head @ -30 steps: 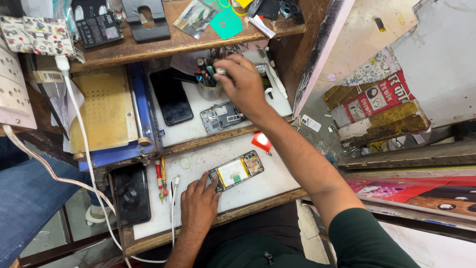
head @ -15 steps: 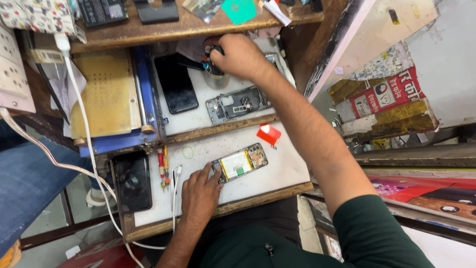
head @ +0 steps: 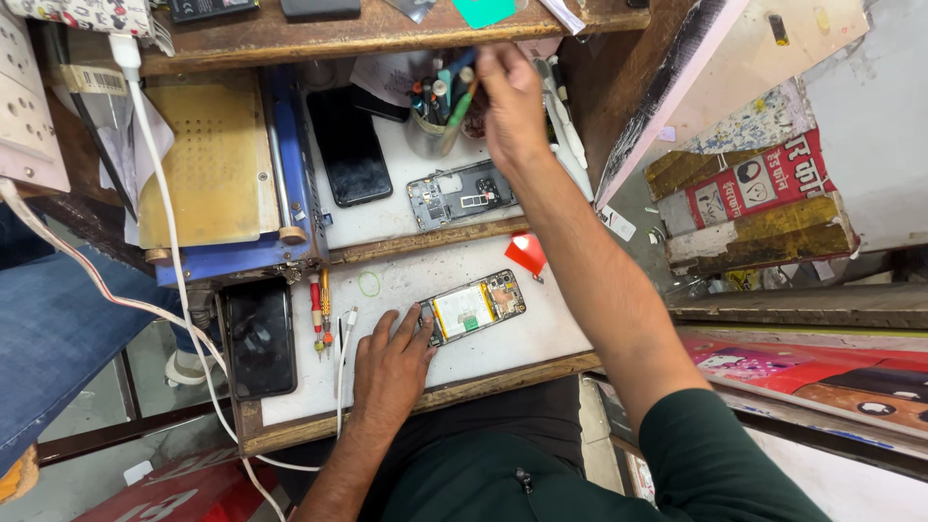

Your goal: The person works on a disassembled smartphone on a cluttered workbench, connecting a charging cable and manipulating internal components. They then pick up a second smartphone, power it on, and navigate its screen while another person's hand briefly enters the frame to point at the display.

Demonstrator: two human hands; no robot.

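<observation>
Lying face-down on the white lower work surface, an opened smartphone shows its yellow-white battery and circuit boards, with the back cover off. At its lower-left end, the left hand rests flat with fingers spread, fingertips touching the phone's edge, apparently to keep it from sliding; it presses rather than grasps. The right hand reaches across to the upper tier, fingers pinched closed on a green-handled tool standing in a tool cup crowded with other handles. Just below that cup lies a second stripped phone frame, and to its left an intact black phone, screen up. A red triangular pick sits near the opened phone's upper right. Further left are two small screwdrivers, a white cable, another black phone, and a blue-framed heating plate, all kept within arm's reach of the seated person.
</observation>
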